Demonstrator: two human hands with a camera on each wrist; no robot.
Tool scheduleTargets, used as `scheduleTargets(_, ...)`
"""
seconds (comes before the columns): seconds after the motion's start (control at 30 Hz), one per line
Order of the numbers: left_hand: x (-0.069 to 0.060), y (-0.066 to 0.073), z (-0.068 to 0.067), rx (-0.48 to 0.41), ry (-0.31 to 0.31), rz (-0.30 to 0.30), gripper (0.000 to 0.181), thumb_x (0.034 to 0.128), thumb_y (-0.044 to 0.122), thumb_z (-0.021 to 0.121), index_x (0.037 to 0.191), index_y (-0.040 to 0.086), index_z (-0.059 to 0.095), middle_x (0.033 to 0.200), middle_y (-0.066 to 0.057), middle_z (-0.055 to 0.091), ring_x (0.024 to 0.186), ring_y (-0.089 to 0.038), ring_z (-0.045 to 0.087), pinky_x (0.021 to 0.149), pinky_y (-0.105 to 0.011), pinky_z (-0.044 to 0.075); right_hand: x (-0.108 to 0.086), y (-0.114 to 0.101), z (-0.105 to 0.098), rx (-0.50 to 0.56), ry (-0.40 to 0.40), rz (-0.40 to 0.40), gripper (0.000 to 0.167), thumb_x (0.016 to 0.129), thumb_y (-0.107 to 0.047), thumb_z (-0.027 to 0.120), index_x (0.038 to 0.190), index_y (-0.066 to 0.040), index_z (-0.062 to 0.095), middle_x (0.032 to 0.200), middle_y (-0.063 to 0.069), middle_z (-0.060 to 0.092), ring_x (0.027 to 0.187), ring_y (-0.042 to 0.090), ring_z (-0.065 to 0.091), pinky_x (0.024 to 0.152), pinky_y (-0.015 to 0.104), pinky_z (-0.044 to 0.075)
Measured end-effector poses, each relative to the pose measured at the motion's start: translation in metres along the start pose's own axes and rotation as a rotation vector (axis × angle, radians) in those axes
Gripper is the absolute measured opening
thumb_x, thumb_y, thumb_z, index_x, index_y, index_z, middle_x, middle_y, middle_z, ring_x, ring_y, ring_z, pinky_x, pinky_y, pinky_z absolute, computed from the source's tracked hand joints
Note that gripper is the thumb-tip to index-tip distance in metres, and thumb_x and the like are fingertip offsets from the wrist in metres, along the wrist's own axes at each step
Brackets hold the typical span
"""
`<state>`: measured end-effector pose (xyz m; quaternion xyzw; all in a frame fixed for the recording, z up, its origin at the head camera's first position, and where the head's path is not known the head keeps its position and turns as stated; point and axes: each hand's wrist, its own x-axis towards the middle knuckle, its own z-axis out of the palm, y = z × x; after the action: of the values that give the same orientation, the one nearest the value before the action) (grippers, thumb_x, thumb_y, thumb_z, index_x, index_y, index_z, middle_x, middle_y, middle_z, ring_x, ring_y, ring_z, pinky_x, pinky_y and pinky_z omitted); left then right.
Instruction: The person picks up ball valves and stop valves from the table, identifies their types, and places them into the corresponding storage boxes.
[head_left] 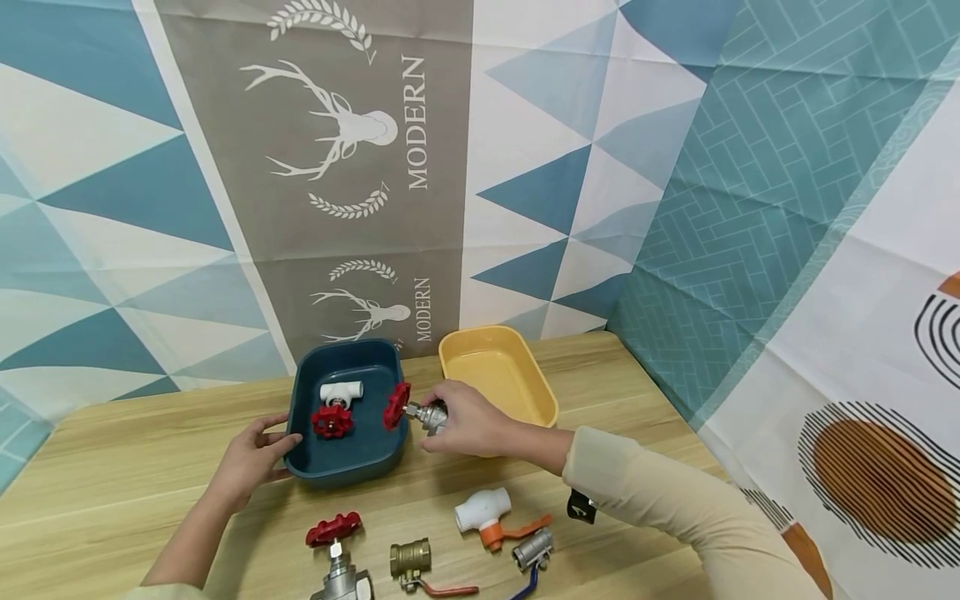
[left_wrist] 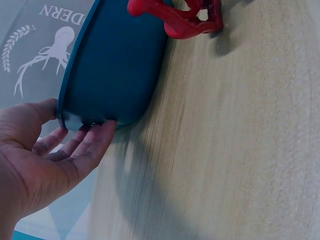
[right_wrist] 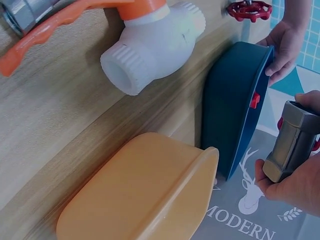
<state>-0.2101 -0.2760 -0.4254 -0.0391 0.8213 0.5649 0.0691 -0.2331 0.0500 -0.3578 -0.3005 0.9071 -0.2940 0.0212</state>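
My left hand [head_left: 253,458] grips the left rim of a dark blue bin [head_left: 300,392], thumb over the edge and fingers against the outer wall [left_wrist: 110,75]. Inside the bin lies a white plastic valve [head_left: 342,390] with a red handwheel [head_left: 332,422]. My right hand [head_left: 474,421] holds a silver metal gate valve [head_left: 429,416] by its body, its red handwheel [head_left: 397,406] pointing left over the bin's right side. In the right wrist view, thumb and fingers span the two ends of the valve body [right_wrist: 291,142].
A yellow bin [head_left: 543,387] stands right of the blue one. Along the table's front lie another red-wheeled metal valve [head_left: 341,575], a brass ball valve [head_left: 410,558], a white ball valve [head_left: 483,508] with orange lever and a small blue-levered valve [head_left: 533,548]. Patterned cloth hangs behind.
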Motion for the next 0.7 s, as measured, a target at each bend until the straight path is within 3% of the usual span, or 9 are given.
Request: scheduleTargets(0.7,0.001,0.001,-0.002,0.006,-0.009,0.007,0.065,0.0971,0.025,0.051,0.143,-0.007,0.019,0.129,-0.036,0.043,0.088,-0.016,0.067,0.074,-0.037,0.058,0.013,-0.005,0.008,-0.014,0.021,0.039,0.048,0.072,-0.033,0.079,0.111,-0.011,0.062,0.106,0.0,0.062,0.092,0.009,0.053,0.08,0.018,0.048)
